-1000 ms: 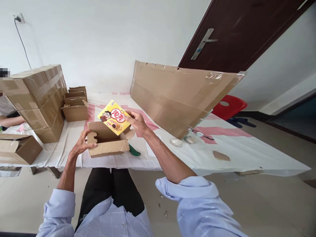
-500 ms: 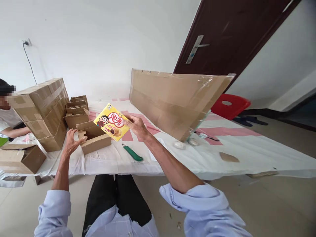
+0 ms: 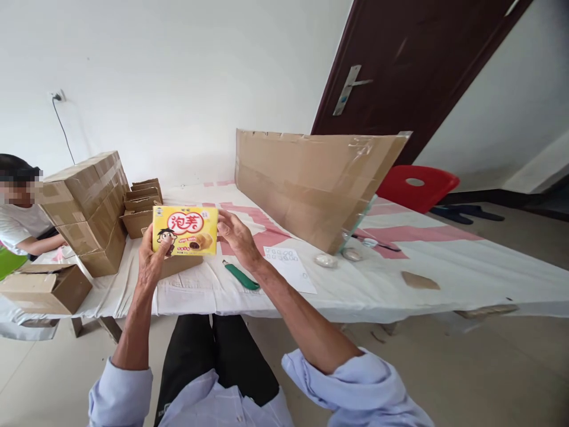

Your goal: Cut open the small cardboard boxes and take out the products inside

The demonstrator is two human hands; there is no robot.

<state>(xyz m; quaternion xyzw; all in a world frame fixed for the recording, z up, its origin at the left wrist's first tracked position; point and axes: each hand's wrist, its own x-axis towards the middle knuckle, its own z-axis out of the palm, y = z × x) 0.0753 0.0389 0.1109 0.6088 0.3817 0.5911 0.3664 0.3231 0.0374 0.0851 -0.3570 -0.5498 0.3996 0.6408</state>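
A yellow snack box (image 3: 208,231) with red lettering and a cartoon child is held upright between both hands, its front facing me. My left hand (image 3: 151,255) grips its left end, thumb across the printed front. At the right end, my right hand (image 3: 237,234) closes its fingers on the box's edge. Behind and below it stands a cardboard carton (image 3: 182,267), mostly hidden by the snack box. A green utility knife (image 3: 240,277) lies on the table to the right of that carton.
Stacked taped cartons (image 3: 84,207) and several open cartons (image 3: 141,204) stand at left, near another person (image 3: 22,219). One open carton (image 3: 48,287) sits by the front edge. A large cardboard sheet (image 3: 306,184), printed paper (image 3: 291,270) and a red chair (image 3: 418,184) are rightward.
My left hand has left the open carton and now grips the snack box. The box has swung from tilted to level. The view has shifted slightly, showing more of the paper.
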